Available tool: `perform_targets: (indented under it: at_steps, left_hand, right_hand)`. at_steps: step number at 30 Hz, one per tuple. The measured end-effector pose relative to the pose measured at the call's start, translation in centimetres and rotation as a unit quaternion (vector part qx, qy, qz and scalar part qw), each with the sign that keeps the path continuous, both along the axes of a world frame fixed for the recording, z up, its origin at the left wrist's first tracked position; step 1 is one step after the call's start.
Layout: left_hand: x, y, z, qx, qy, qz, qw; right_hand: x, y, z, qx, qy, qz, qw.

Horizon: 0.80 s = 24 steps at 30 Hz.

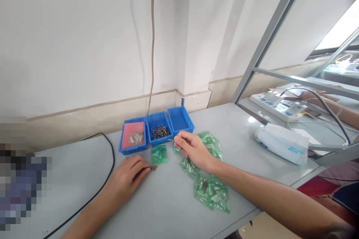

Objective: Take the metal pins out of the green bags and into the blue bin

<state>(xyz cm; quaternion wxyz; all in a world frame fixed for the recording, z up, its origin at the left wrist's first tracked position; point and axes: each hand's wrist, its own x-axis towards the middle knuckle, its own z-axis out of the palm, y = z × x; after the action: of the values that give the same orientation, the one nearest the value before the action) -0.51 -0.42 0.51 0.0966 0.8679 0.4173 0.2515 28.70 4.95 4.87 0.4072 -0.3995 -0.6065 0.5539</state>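
Note:
My left hand (131, 171) rests on the grey table, its fingertips closed on a few small screws (153, 167). Pinched in my right hand (192, 149) is a single screw (170, 140), just in front of the blue bins. The middle blue bin (153, 143) has a heap of loose dark screws (160, 132) in it. Between my hands lies a small green plastic bag (159, 154) with parts inside. Several more filled green bags (211, 192) are spread under and beside my right hand, partly hidden by it.
At the left, a blue bin (120, 145) holds a pink sheet and small pale parts; the right blue bin (181, 119) stands beside the middle one. A black cable (112, 168) crosses the table's left side. Rightward are a tissue pack (283, 142), a metal frame and another person's arm (333, 106).

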Motion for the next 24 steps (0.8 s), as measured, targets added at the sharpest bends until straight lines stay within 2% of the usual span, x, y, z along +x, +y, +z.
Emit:
perform_targets:
  at_steps: [11,24]
  left_hand:
    - [0.23,0.04,0.34,0.017,-0.006,-0.003,1.0]
    - [-0.01,-0.01,0.04,0.006,0.0,-0.002,1.0]
  right_hand:
    - [-0.09,-0.02,0.2,0.002,-0.006,-0.003,1.0]
    - [0.07,0.11,-0.21,0.013,-0.01,0.001,1.0]
